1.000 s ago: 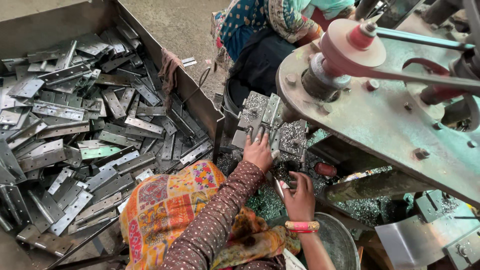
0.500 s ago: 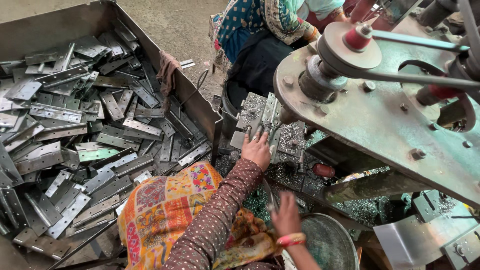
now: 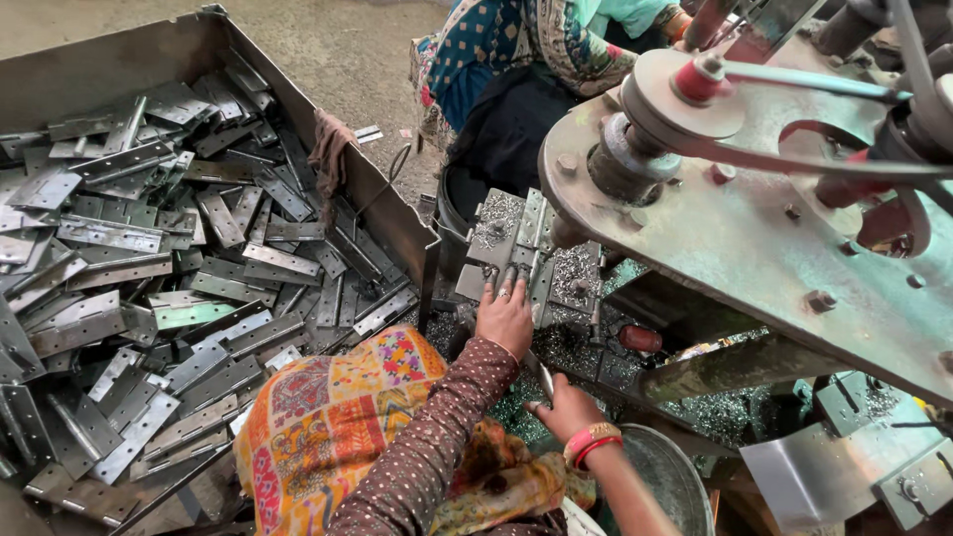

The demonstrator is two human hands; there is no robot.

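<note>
My left hand (image 3: 504,318), in a dotted brown sleeve, reaches forward and lies with its fingers curled over a grey hinge plate (image 3: 516,238) on the machine's bed. The plates there are dusted with metal shavings. My right hand (image 3: 562,407), with red and pink bangles at the wrist, is lower and closer to me. It pinches a small narrow metal piece (image 3: 545,380) just above a round metal bucket (image 3: 665,476). A patterned orange cloth (image 3: 328,417) covers my lap.
A big sheet-metal bin (image 3: 382,203) on the left is heaped with several grey hinge plates (image 3: 149,288). A heavy rusty machine with a pulley wheel (image 3: 685,99) and belt overhangs at right. Another person (image 3: 516,60) in blue patterned clothes sits beyond the bed.
My right hand has dropped from beside the machine bed down towards the bucket and now shows a small metal piece in its fingers. The left hand stays on the plates.
</note>
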